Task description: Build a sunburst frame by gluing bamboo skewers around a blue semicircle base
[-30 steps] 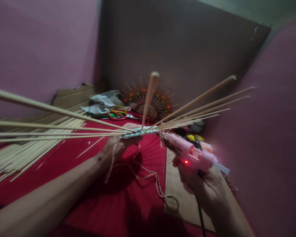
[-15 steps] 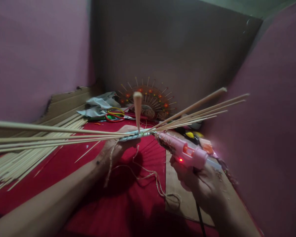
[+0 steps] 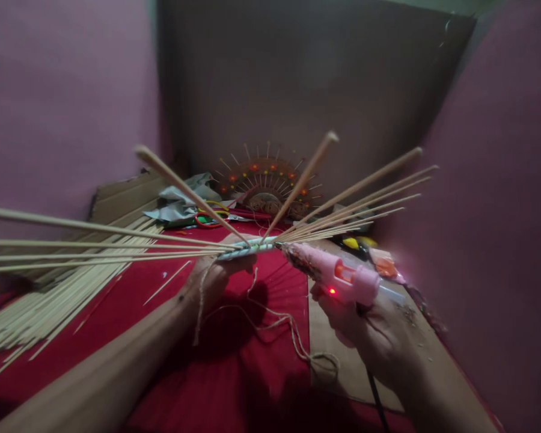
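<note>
My left hand point(image 3: 214, 273) is closed around a pale blue-white wrapped piece point(image 3: 240, 252), partly hidden by the fingers. Thin wooden sticks point(image 3: 365, 185) fan out from this piece to the left, upward and to the right. In my right hand point(image 3: 376, 331) is a pink hot glue gun point(image 3: 313, 261) with a lit red light and a dirty nozzle. Its tip is at the right end of the wrapped piece, by the base of the sticks; I cannot tell whether it touches. A strand of twine point(image 3: 201, 307) hangs beside my left wrist.
A pile of loose sticks point(image 3: 67, 297) lies at left on the red cloth point(image 3: 184, 373). Red-handled scissors point(image 3: 210, 218) and crumpled grey plastic point(image 3: 184, 195) are behind. A decorated half-round stick piece point(image 3: 265, 171) stands at the back. Cardboard point(image 3: 342, 355) lies under the gun, near loose twine point(image 3: 297, 337).
The wrapped piece has turned slightly: the stick that pointed up at me now leans right, and another shows at upper left. The glue gun stays at nearly the same spot.
</note>
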`<action>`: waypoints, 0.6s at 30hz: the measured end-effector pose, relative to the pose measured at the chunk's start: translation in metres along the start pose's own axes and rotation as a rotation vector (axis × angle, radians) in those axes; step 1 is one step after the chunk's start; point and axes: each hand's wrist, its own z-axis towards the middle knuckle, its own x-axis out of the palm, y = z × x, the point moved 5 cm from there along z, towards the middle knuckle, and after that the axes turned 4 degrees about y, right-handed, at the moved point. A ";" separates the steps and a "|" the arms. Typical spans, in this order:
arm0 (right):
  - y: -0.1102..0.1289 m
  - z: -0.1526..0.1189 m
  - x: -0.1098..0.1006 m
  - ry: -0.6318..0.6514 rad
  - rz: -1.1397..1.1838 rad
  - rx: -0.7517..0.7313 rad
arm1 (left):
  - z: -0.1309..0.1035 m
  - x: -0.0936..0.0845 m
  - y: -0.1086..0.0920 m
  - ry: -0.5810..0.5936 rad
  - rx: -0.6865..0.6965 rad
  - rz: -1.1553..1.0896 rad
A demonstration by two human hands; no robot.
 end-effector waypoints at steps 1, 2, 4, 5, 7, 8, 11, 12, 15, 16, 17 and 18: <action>-0.002 0.000 0.000 0.003 0.041 0.004 | 0.001 -0.002 -0.001 0.002 -0.014 0.027; -0.002 0.001 0.001 0.012 0.072 0.007 | 0.003 -0.003 -0.002 0.005 -0.022 0.071; -0.002 0.002 0.001 0.032 0.116 0.010 | 0.006 -0.006 -0.007 0.012 -0.003 0.168; -0.001 0.002 0.001 0.036 0.130 0.012 | 0.007 -0.006 -0.010 0.016 0.016 0.208; 0.001 0.002 0.000 0.035 0.144 -0.001 | 0.008 -0.006 -0.014 0.021 0.050 0.244; 0.002 0.002 -0.001 0.031 0.144 -0.012 | 0.008 -0.006 -0.016 0.023 0.055 0.245; 0.004 0.002 -0.001 0.025 0.104 -0.036 | 0.007 -0.003 -0.018 0.010 0.055 0.221; 0.004 0.003 -0.001 0.025 0.082 -0.034 | 0.007 -0.002 -0.019 0.001 0.059 0.207; 0.004 0.004 0.000 0.029 0.030 -0.028 | 0.006 0.000 -0.019 -0.027 0.060 0.173; 0.005 0.004 0.001 0.029 0.020 -0.035 | 0.005 0.000 -0.018 -0.037 0.052 0.171; 0.005 0.005 0.001 0.027 0.013 -0.045 | 0.005 0.000 -0.018 -0.043 0.044 0.172; 0.006 0.005 0.001 0.026 0.007 -0.054 | 0.005 0.000 -0.017 -0.046 0.034 0.177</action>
